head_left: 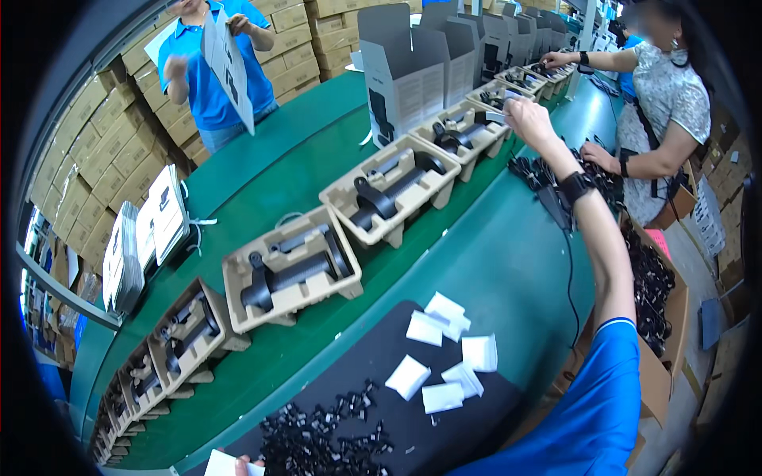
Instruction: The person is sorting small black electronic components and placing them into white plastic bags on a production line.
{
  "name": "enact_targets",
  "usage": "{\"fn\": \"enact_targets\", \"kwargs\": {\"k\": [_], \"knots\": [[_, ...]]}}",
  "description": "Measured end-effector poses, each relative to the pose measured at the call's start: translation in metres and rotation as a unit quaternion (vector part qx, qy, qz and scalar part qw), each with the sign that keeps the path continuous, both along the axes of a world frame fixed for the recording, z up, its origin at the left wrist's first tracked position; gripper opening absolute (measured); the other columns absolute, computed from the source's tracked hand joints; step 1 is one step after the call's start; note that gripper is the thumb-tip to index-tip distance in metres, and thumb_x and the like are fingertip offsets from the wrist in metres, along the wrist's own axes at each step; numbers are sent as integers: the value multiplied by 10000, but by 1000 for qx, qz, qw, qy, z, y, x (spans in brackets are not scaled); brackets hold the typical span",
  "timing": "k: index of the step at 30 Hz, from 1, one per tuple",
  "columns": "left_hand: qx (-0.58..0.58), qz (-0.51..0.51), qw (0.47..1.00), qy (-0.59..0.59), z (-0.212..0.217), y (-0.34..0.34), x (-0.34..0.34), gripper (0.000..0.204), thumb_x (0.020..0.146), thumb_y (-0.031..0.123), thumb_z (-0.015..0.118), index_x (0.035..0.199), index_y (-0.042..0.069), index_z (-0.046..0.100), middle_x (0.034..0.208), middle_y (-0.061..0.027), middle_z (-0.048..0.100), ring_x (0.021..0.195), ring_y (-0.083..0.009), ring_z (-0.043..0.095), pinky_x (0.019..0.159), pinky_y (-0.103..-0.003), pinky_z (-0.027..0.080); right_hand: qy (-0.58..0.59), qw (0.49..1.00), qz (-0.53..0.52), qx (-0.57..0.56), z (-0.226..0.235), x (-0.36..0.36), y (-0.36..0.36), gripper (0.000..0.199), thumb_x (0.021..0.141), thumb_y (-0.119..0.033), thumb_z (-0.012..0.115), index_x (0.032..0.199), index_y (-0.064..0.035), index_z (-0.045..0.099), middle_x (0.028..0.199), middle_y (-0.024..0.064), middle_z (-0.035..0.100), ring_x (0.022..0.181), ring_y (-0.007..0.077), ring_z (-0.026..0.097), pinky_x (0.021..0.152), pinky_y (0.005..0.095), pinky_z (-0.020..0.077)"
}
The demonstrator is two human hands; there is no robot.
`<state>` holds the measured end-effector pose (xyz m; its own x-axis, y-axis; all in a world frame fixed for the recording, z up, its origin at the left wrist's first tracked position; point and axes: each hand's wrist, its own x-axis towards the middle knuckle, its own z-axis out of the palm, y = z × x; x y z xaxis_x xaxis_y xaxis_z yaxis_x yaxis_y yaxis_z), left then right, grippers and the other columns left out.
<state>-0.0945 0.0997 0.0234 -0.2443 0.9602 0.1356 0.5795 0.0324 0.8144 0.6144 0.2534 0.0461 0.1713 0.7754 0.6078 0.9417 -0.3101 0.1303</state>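
My right hand (528, 123) reaches far along the line, its fingers closed on a small white packet (496, 117) above a moulded pulp tray (508, 136). That tray holds black parts. At the lower edge only the fingertips of my left hand (249, 463) show, pressed against another white packet (224, 465). Between my arms, several loose white packets (409, 377) lie on a dark mat (397, 329). A heap of small black pieces (325, 432) is beside them. Nearer trays (230, 274) on the green belt each carry a black tube-shaped part (298, 274).
Open grey boxes (413, 95) stand behind the trays. Black cables (548, 186) lie at right, one trailing over the bench edge. A co-worker (671, 119) reaches into trays at right; another person (214, 79) holds a flat printed sheet across the belt. Folded cartons (163, 214) stand at left.
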Motion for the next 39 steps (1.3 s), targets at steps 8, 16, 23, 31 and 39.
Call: {"fn": "enact_targets", "kwargs": {"k": [8, 16, 23, 31, 39], "knots": [[-2, 181, 971, -157, 21, 48, 76, 189, 848, 61, 590, 983, -71, 607, 894, -142, 631, 754, -202, 631, 665, -290, 533, -9, 989, -141, 31, -79, 72, 107, 80, 761, -116, 587, 747, -53, 635, 793, 142, 657, 724, 316, 652, 627, 416, 513], [-26, 219, 961, -168, 3, 61, 83, 191, 847, 87, 611, 946, -76, 611, 865, -123, 634, 741, -190, 619, 678, -295, 515, 198, 933, -300, 11, -83, 84, 138, 280, 776, -217, 524, 894, -20, 685, 947, 226, 663, 897, 340, 659, 756, 432, 525], [-94, 97, 989, -58, 26, 45, 81, 174, 851, 87, 621, 905, -78, 619, 826, -91, 638, 702, -162, 581, 653, -297, 477, 166, 970, -146, 102, -48, 50, 83, 371, 756, -295, 650, 1087, -129, 664, 1046, 110, 656, 947, 297, 632, 836, 396, 489], [-232, -52, 906, -351, 24, -8, 63, 371, 865, 90, 595, 1176, -69, 468, 922, -169, 634, 783, -254, 640, 657, -377, 551, 262, 902, 341, -18, 3, -241, -87, 266, 760, -108, 663, 1014, -68, 595, 961, 89, 598, 888, 250, 587, 757, 349, 496], [-323, -286, 783, -449, -27, -45, 43, 326, 940, 118, 496, 1237, -14, 466, 1146, -79, 561, 1056, -147, 548, 890, -280, 450, 275, 829, 474, -109, -44, -502, -217, 759, 593, -287, 749, 1207, 40, 445, 1283, 166, 438, 1111, 345, 461, 955, 458, 398]]}}
